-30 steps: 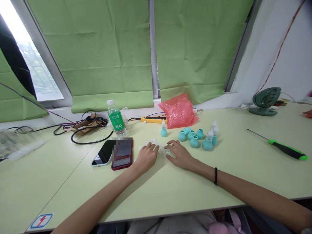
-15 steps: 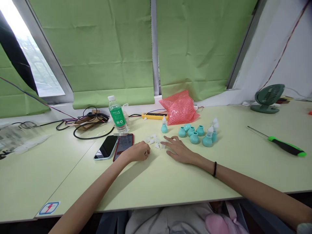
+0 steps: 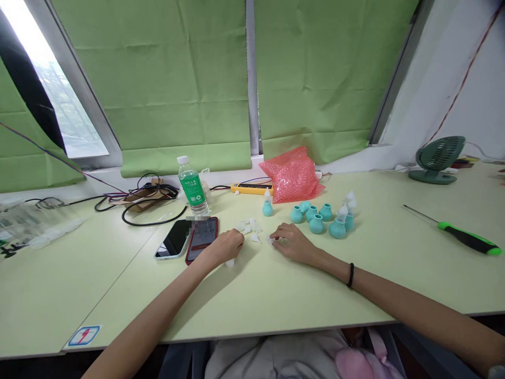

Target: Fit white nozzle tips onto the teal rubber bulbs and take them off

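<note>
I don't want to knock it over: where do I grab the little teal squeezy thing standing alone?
I'd pinch the round teal bulb low on its two sides, coming from the near side. It stands upright on that fat base, its clear tip is thin, and the pink bubble bag sits close behind it to the right.

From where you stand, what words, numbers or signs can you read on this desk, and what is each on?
No word can be read clearly.
On the sticker at the front edge of the table: a red lightning-bolt sign in a blue frame, no words.
On the bottle: white print on a green label, too small to read.
On the red phone: screen blurred, unreadable.
</note>
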`<state>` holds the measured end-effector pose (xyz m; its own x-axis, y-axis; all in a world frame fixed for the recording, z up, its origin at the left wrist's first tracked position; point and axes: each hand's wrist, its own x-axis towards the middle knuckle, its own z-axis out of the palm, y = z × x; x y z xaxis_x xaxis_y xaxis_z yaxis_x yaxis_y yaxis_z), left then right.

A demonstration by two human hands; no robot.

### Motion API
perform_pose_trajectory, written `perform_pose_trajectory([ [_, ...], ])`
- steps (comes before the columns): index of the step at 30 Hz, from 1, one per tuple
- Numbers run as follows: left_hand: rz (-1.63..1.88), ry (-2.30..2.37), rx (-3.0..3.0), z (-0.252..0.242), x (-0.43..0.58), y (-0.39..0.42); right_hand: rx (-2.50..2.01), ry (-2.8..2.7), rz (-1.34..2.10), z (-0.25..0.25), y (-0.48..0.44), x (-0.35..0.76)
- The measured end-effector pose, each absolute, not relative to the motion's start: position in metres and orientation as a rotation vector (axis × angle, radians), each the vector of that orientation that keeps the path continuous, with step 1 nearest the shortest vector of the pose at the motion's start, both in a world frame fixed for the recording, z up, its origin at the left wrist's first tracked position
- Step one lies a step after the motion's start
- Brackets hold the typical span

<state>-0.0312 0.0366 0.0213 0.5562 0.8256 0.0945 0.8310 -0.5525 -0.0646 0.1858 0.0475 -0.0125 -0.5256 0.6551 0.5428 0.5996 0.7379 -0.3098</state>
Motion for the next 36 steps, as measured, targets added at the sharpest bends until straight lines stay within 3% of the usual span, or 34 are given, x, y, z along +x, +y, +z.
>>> perform_pose_trajectory([
  [4,-0.221,-1.376,-2.769,0.021,-0.022,0.032,-0.916,-2.197,0.234,-0.012,0.045,0.184],
  [11,-1.167,-1.454,-3.009,0.015,-0.004,0.023,-1.016,-1.910,0.795,-0.010,0.040,0.179],
  [19,-1.679,-1.481,-3.002,0.008,0.000,0.023,-1.020,-1.644,1.216,-0.004,0.041,0.177],
  [25,-1.778,-1.452,-2.951,0.008,0.004,0.017,-1.095,-1.695,1.415,-0.002,0.041,0.178],
  [36,-1.531,-1.337,-2.878,0.014,0.009,0.007,-1.112,-1.649,1.496,0.000,0.039,0.177],
])
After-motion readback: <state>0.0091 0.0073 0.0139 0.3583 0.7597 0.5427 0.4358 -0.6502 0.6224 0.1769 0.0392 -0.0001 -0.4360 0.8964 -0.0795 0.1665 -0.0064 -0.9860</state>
